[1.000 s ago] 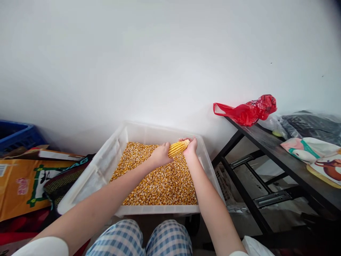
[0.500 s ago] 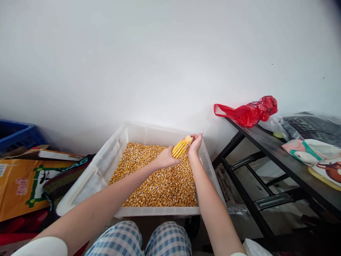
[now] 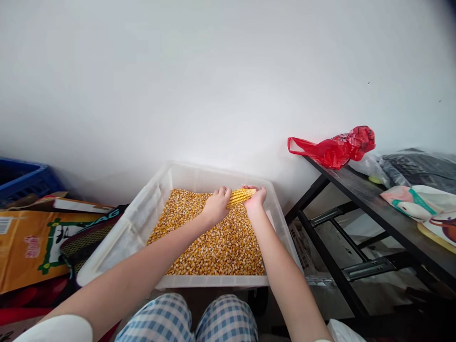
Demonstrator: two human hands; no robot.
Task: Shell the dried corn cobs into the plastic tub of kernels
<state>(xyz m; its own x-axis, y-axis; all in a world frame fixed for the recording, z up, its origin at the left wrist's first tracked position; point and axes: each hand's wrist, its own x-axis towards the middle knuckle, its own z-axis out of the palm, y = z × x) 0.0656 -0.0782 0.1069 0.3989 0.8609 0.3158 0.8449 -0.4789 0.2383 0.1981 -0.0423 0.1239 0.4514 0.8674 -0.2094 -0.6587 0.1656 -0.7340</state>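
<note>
A yellow corn cob [image 3: 239, 198] lies nearly level between my two hands, above the far right part of the bin. My left hand [image 3: 216, 205] is closed round its left end, fingers over the top. At the other end my right hand [image 3: 255, 198] grips the pale tip, and its palm hides part of the underside. Below the hands, loose corn kernels [image 3: 221, 251] in yellow and whitish tones cover the floor of a translucent plastic bin [image 3: 213, 281].
A black metal-framed table [image 3: 370, 202] on the right bears a red plastic bag [image 3: 335, 147] and other bags. To the left are an orange cardboard box [image 3: 21, 251], a dark mesh bag [image 3: 85, 242] and a blue crate [image 3: 30, 178]. A white wall [image 3: 221, 85] rises behind the bin.
The cob has turned from a slant to nearly level. My left hand has rolled over and now shows its back and knuckles; my right hand has lowered a little.
</note>
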